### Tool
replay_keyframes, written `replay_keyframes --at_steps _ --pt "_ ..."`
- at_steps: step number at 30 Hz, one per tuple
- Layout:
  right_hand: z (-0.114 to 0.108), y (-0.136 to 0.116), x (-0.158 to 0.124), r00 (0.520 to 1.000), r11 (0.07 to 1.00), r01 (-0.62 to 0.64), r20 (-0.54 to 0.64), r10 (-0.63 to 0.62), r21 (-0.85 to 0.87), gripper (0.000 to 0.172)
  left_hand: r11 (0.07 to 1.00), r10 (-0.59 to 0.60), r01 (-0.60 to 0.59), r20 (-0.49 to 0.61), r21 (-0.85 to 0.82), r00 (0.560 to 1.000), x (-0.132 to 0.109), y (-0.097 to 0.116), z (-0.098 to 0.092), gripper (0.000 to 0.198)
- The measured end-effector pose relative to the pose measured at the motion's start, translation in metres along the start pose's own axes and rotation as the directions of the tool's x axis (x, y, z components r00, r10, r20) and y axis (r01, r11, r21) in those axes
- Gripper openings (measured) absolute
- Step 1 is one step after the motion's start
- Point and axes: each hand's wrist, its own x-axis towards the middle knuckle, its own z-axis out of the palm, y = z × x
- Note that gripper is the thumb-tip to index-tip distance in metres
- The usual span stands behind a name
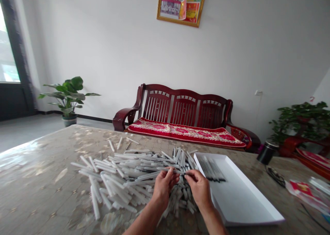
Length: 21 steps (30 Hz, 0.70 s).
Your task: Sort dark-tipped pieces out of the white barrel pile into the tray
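Both hands are on one slim white plastic pen [177, 171] right now: the left hand [163, 187] pinches it near one end with the fingertips, and the right hand [199, 188] has the other end between finger and thumb (can't tell how tight from this angle). It's just above the loose pile of pens [123, 173] on the stone-look table [33, 180], right by a white tray [244, 197] holding dark-tipped pens [211, 169]. I'd guess these are light, stiff and a bit slick, so they'd roll easily. Best to pinch mid-barrel with your fingertips
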Motion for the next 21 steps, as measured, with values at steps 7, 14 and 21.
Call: replay_keyframes --at_steps 7,14,21 --pt "0.002 -0.002 0.000 0.986 0.977 -0.163 -0.010 0.166 0.134 0.018 1.000 -0.006 0.007 0.008 -0.010 1.000 -0.002 -0.001 0.001 0.036" --pt "0.007 -0.009 0.000 0.937 0.874 -0.328 0.005 0.350 0.360 0.033 0.998 -0.035 0.034 -0.011 -0.049 0.999 -0.003 -0.001 0.003 0.020" --pt "0.016 -0.009 -0.007 0.912 0.792 -0.367 0.019 0.410 0.488 0.040 0.997 -0.038 0.037 -0.016 -0.067 0.999 -0.005 -0.002 0.003 0.014"
